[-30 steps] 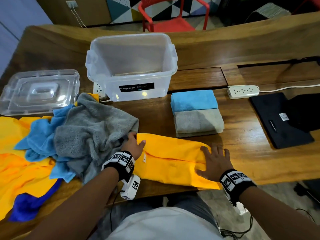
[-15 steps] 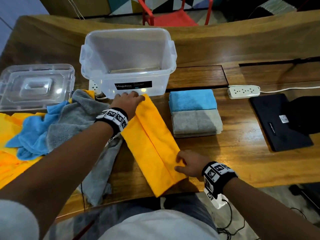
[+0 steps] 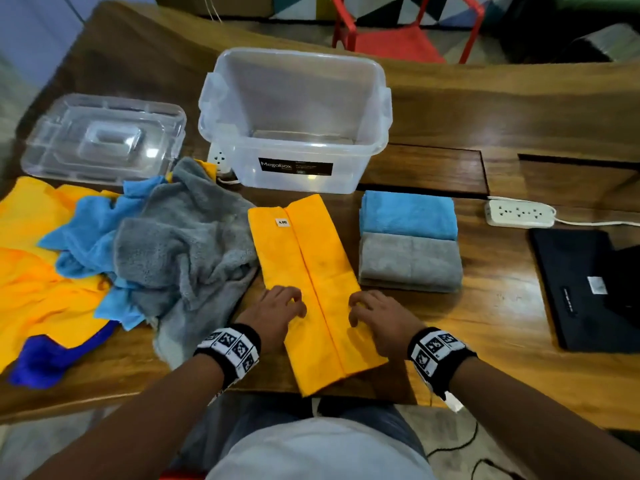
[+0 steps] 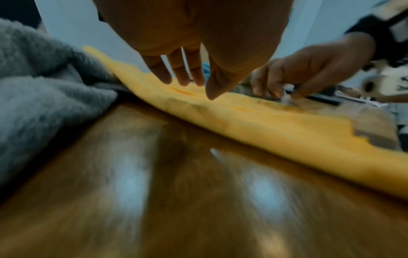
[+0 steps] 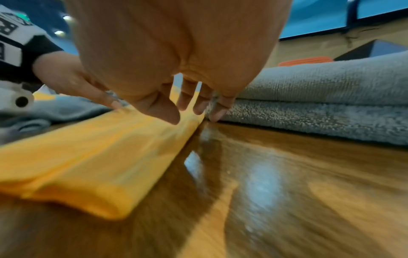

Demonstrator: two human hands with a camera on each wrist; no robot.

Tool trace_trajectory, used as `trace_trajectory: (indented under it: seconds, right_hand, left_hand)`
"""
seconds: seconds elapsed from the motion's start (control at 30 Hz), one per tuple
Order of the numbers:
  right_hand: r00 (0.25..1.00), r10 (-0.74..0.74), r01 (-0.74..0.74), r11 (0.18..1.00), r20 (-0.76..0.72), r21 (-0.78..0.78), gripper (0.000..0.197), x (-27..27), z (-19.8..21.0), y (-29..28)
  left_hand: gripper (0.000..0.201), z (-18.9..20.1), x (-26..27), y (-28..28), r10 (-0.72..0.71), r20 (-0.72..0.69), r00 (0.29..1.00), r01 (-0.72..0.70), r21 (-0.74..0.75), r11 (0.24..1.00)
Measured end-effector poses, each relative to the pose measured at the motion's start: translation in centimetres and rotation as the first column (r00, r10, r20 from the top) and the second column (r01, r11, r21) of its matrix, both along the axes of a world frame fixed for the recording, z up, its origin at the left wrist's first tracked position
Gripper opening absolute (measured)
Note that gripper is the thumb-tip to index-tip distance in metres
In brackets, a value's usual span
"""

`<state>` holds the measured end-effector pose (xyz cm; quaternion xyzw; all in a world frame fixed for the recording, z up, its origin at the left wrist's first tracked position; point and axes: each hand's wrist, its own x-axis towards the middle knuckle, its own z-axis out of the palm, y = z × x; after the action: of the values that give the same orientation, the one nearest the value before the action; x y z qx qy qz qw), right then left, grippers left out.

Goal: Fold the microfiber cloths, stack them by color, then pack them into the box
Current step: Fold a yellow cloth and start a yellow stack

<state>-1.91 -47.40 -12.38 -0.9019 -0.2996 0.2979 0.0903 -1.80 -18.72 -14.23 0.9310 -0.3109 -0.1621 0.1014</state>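
Note:
A yellow cloth (image 3: 308, 271), folded into a long strip, lies on the table running from the clear box (image 3: 298, 123) toward me. My left hand (image 3: 277, 311) rests on its left side near the middle, fingers extended and touching the fabric (image 4: 243, 115). My right hand (image 3: 377, 315) sits at its right edge, fingertips down on the yellow cloth (image 5: 92, 157). Neither hand grips it. A folded blue cloth (image 3: 407, 214) and a folded grey cloth (image 3: 410, 261) lie side by side to the right of the strip. The box holds no cloths.
A loose heap of grey (image 3: 183, 247), blue (image 3: 86, 230) and yellow (image 3: 31, 271) cloths lies at the left. The box lid (image 3: 104, 136) sits behind the heap. A white power strip (image 3: 519, 213) and a black pouch (image 3: 585, 289) lie at the right.
The yellow strip has been turned from lying crosswise to lying lengthwise toward the box. My left hand has come back from the far end near the box to the strip's middle, beside my right hand.

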Motion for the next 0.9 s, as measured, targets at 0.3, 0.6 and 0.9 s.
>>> trace_trajectory:
  seconds: [0.3,0.6,0.9]
  right_hand:
    - [0.960,0.278,-0.281,0.956,-0.043,-0.088,0.062,0.7,-0.9,-2.3]
    - [0.989,0.147,-0.148,0.979,0.022,0.139,0.033,0.4,-1.3,-2.3]
    - [0.902,-0.315,0.392,0.885,-0.296,0.252,0.035,2.2,-0.4,-1.5]
  left_hand:
    - [0.054,-1.2,-5.6,-0.7,-0.093,-0.128,0.987,0.084,-0.073,0.994]
    - [0.027,-0.9,-6.2,-0.8,0.222,-0.340,0.914,-0.338,-0.334,0.880]
    - [0.020,-1.0,-4.1,0.4,0.566,-0.704,0.429,-0.886,-0.206,0.415]
